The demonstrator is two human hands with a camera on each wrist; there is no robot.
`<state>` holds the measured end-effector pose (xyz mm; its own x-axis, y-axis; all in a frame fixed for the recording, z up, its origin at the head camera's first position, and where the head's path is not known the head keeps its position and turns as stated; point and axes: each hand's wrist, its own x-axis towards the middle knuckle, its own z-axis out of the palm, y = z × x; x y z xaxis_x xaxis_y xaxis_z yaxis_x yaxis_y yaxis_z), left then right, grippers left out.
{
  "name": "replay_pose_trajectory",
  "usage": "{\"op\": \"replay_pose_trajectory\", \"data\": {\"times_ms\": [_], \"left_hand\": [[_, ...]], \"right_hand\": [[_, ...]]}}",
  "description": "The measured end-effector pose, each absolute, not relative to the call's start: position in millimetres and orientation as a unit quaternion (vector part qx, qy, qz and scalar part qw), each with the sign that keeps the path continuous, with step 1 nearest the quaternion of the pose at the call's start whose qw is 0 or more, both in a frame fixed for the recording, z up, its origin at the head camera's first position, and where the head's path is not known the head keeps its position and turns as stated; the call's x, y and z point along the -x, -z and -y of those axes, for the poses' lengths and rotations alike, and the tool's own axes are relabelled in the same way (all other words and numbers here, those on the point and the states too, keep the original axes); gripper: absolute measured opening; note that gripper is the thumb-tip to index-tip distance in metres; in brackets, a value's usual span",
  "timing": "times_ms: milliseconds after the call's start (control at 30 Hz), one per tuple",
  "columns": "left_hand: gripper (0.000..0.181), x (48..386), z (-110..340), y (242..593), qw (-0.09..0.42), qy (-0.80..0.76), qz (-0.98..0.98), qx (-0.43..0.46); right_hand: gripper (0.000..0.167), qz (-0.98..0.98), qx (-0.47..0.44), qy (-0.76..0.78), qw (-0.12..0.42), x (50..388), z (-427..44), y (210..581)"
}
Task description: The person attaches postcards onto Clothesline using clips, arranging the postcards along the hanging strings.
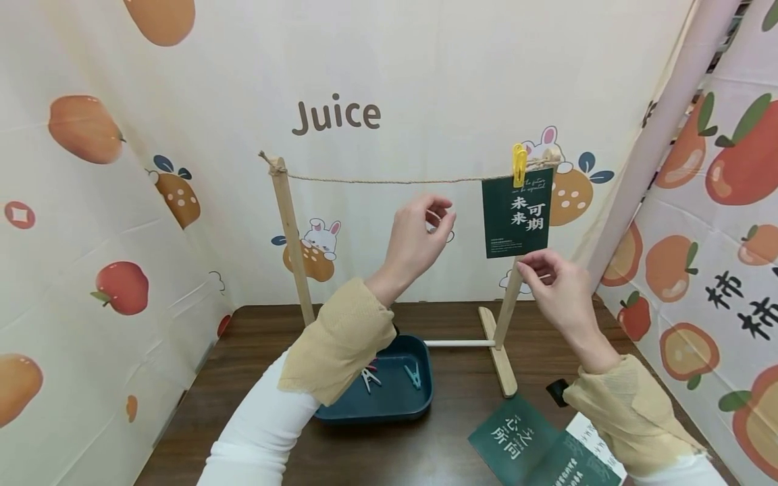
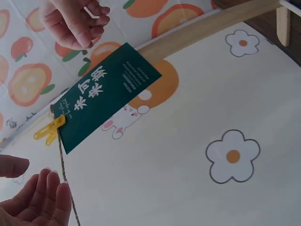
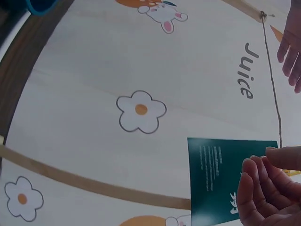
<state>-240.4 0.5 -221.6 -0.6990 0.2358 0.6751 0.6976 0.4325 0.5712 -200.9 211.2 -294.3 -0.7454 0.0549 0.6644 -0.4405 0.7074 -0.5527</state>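
Note:
A dark green card (image 1: pixel 516 219) with white characters hangs from a twine line (image 1: pixel 389 181), held by a yellow clothespin (image 1: pixel 519 165) at its top edge. My left hand (image 1: pixel 419 229) is in the air left of the card, below the twine in the head view, fingers loosely bent and holding nothing. In the left wrist view its thumb and fingers (image 2: pixel 44 197) stand apart. Just below the card's lower right corner in the head view is my right hand (image 1: pixel 562 290), loosely bent with nothing visible in it. The right wrist view shows its fingers (image 3: pixel 265 188) in front of the card.
Wooden posts (image 1: pixel 292 236) carry the twine, with a wooden foot (image 1: pixel 498 351) and white crossbar (image 1: pixel 458 343) below. A dark blue tray (image 1: pixel 389 413) holds several clothespins. More green cards (image 1: pixel 516 432) lie at the front right, near a small black object (image 1: pixel 557 391).

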Motion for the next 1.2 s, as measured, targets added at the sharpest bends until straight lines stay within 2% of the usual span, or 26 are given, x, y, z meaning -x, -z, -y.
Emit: {"op": "replay_pose_trajectory", "data": {"times_ms": [333, 733, 1000, 1200], "left_hand": [[0.014, 235, 17, 247, 0.224, 0.409, 0.842, 0.272], [0.015, 222, 49, 290, 0.175, 0.401, 0.875, 0.206], [0.013, 217, 70, 324, 0.168, 0.427, 0.868, 0.189], [0.013, 213, 80, 346, 0.173, 0.420, 0.875, 0.166]], "right_hand": [[0.006, 0.855, -0.123, -0.390, 0.321, 195, -193, 328], [0.006, 0.861, -0.100, -0.398, 0.302, 190, -175, 367], [0.012, 0.860, -0.092, -0.413, 0.283, 189, -167, 389], [0.009, 0.854, -0.097, -0.422, 0.288, 187, -159, 405]]}}
